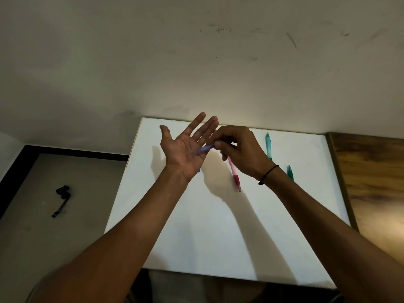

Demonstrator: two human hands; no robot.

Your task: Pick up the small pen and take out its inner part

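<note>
While the left hand (185,147) lies palm-up with fingers spread above the white desk's (218,226) far edge, the right hand (239,149) pinches a translucent blue plastic pen (203,149) across that palm

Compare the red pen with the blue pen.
The red pen lies flat on the white board, untouched; the blue pen is off the board, pinched by the right hand over the open left hand. The red pen shows most of its length, its upper end behind the right hand; the blue pen is blurred and partly hidden by fingers. Both look slim and translucent.
</note>
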